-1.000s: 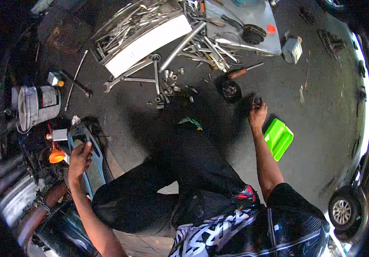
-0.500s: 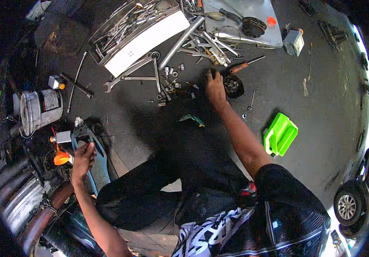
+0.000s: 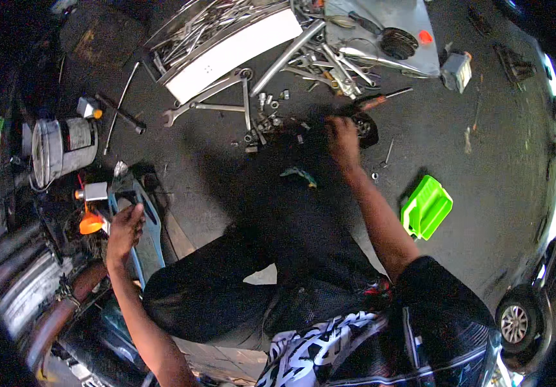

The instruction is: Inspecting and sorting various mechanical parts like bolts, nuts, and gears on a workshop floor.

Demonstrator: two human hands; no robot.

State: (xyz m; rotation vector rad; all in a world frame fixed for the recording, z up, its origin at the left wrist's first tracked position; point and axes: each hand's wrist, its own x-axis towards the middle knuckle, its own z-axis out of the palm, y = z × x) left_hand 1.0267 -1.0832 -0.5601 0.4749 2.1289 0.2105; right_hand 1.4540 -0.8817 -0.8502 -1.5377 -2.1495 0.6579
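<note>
My right hand [image 3: 343,143] reaches down over the floor beside a round black part [image 3: 365,129]. Its fingers are bent together around or against something dark that I cannot make out. Just left of it lie several loose metal sockets [image 3: 270,121]. My left hand [image 3: 125,233] is at the blue frame of what looks like a floor jack [image 3: 151,242]. Those fingers are curled closed, and what they hold, if anything, is hidden. An orange-handled screwdriver [image 3: 373,102] lies just beyond my right hand.
A metal tray [image 3: 232,55] heaped with wrenches stands ahead, with more wrenches [image 3: 339,71] beside it. At left are a white bucket [image 3: 65,151] and an orange funnel [image 3: 90,223]. A green plastic container [image 3: 427,208] lies right; a car wheel [image 3: 518,324] stands at far right.
The whole view has shifted slightly. My right hand has drawn back a little toward me from beside the sockets. My left hand stays by the blue frame.
</note>
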